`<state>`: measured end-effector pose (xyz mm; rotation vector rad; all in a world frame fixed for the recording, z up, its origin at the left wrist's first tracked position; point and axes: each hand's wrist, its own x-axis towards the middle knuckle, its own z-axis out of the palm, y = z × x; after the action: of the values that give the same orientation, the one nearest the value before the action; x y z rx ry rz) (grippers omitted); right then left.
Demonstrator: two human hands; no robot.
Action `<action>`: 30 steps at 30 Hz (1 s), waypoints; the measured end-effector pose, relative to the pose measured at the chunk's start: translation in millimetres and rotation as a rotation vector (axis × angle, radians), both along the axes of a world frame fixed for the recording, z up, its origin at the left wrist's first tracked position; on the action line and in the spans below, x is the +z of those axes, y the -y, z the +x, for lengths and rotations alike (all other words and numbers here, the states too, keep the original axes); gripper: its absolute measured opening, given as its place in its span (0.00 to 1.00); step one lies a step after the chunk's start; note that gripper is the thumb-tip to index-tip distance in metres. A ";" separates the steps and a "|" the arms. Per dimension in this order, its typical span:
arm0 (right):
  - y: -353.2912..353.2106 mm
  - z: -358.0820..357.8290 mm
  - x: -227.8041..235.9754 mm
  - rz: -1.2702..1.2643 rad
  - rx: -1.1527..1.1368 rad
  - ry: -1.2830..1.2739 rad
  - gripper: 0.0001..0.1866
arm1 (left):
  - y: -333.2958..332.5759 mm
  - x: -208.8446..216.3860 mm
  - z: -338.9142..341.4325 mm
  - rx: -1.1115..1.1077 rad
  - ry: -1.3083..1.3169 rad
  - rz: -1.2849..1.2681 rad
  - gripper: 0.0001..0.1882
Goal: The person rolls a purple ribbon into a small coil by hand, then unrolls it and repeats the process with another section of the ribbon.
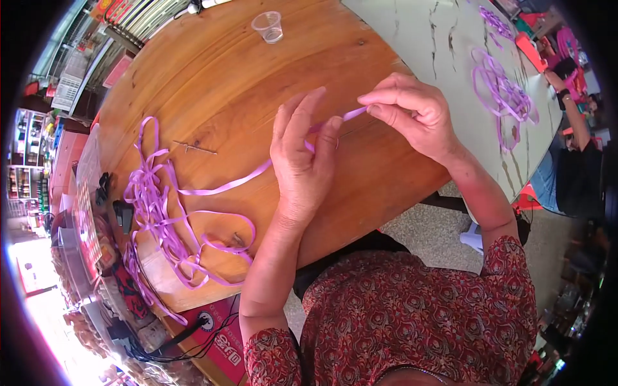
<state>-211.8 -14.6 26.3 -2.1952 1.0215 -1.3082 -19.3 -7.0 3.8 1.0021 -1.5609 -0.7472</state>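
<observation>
A narrow purple ribbon (225, 187) runs across the wooden table from a tangled heap on the left up to my hands. My right hand (415, 112) is closed, pinching the ribbon between thumb and forefinger. A short stretch of it spans the gap to my left hand (301, 151), where it passes by the thumb. The left fingers point upward, and the ribbon is held in the crook of the hand; part of that grip is hidden. A small loop shows beside the left thumb.
On the wooden table (212, 83) stand a clear plastic cup (269, 29) at the far side and a thin metal piece (194, 148) near the heap. A white marbled table (444, 58) adjoins it, bearing more purple ribbon (504, 90). Another person's arm (575, 119) shows at right.
</observation>
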 end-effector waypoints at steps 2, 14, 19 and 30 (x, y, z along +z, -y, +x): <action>-2.6 3.3 1.5 -0.004 0.007 -0.020 0.11 | -3.6 3.4 -2.8 -0.078 -0.183 0.176 0.11; 1.9 -7.1 0.2 0.004 -0.011 0.021 0.11 | -3.3 -0.3 4.7 -0.219 -0.629 0.622 0.05; -3.0 -6.5 12.7 -0.280 -0.094 -0.174 0.15 | -5.0 -4.2 4.8 -0.249 -0.578 0.613 0.04; -7.7 5.7 4.3 -0.429 -0.066 -0.380 0.13 | -8.7 -3.0 0.2 -0.279 -0.418 0.481 0.03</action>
<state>-206.1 -6.8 30.6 -2.8385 1.0220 -1.2574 -19.1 1.7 0.8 0.8932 -1.1859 -1.4767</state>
